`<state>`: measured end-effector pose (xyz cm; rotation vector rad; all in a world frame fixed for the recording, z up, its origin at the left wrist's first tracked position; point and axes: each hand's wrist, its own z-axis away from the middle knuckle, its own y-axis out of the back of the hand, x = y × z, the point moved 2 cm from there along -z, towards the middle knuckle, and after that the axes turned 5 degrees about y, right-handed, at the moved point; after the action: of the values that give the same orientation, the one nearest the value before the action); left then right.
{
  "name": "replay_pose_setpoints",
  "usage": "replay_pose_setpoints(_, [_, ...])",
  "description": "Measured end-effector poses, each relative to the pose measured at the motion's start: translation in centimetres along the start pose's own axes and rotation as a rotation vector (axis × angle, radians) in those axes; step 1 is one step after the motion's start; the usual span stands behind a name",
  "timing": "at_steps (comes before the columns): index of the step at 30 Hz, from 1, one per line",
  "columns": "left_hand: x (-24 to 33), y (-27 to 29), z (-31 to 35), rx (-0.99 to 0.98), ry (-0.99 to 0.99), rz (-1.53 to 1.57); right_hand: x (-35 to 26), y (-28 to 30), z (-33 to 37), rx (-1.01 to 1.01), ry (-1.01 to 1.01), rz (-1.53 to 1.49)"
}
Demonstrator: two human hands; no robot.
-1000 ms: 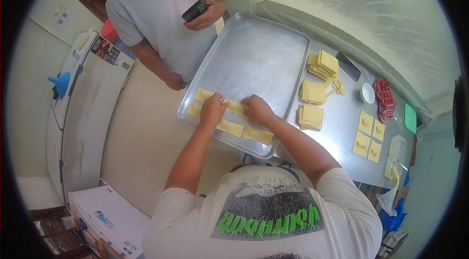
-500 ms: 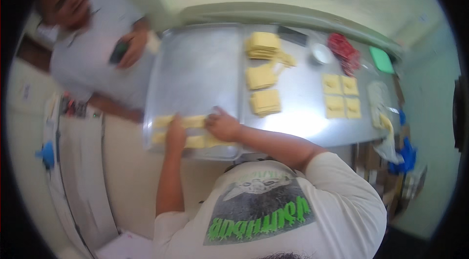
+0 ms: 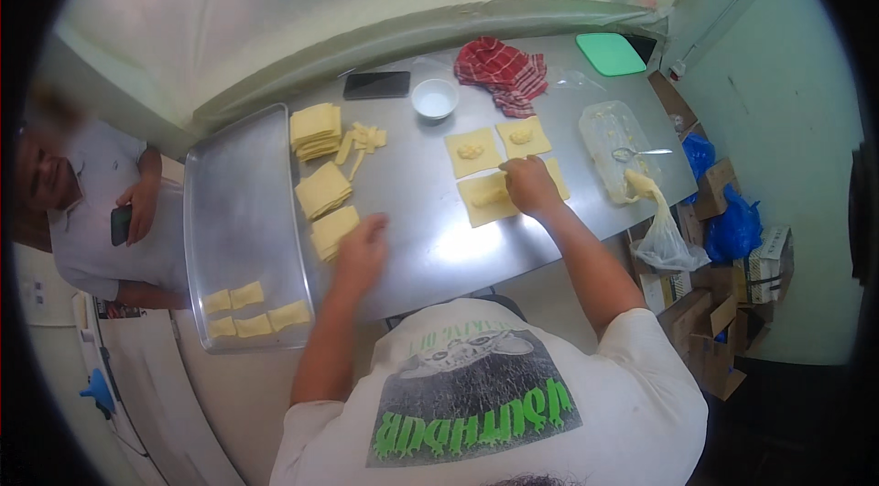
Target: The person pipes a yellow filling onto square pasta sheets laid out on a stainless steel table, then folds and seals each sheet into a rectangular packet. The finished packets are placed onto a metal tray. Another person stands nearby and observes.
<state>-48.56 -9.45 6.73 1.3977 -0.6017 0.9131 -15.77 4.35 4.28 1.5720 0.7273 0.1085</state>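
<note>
My right hand point(image 3: 533, 185) is over a group of several flat dough squares on the metal table, its fingers curled at the inner corner of the near right dough square point(image 3: 557, 176), which it partly covers. Small heaps of pale filling lie on the near left dough square point(image 3: 482, 202), the far left one point(image 3: 473, 152) and the far right one point(image 3: 523, 135). Smeared by motion, my left hand point(image 3: 364, 251) hangs by the table's near edge, beside the nearest stack of dough squares point(image 3: 335, 231); nothing shows in it. Several folded dough pieces point(image 3: 253, 325) rest on the metal tray point(image 3: 243, 211).
Two more dough stacks point(image 3: 316, 127), dough strips point(image 3: 363, 141), a phone point(image 3: 376, 85), a white bowl point(image 3: 434, 99) and a red checked cloth point(image 3: 501, 72) lie behind. Rightward stand a plastic tub point(image 3: 600, 131) with a spoon point(image 3: 641, 152) and a green lid point(image 3: 612, 54). A person point(image 3: 101, 184) holding a phone stands left.
Both hands have left the folded dough pieces on the tray. They moved rightward: my right hand onto the filled squares, my left to the table's near edge. The view has shifted right.
</note>
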Motion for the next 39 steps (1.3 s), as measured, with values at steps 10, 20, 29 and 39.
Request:
replay_pose_setpoints(10, [5.6, -18.4, -6.4, 0.054, 0.074, -0.339, 4.2, -4.3, 0.4, -0.124, 0.293, 0.169])
replay_pose_setpoints(20, [4.9, -18.5, -9.6, 0.125, 0.139, -0.157, 5.2, -3.1, -4.3, -0.42, 0.125, 0.088])
replay_pose_setpoints(29, [4.5, -17.4, -9.8, -0.001, -0.023, -0.095, 5.2, -2.0, -5.2, -0.627, 0.127, -0.092])
replay_pose_setpoints(39, [6.2, -16.5, -8.5, -0.114, -0.13, -0.288, 4.6, -1.2, -3.2, -0.485, 0.267, -0.086])
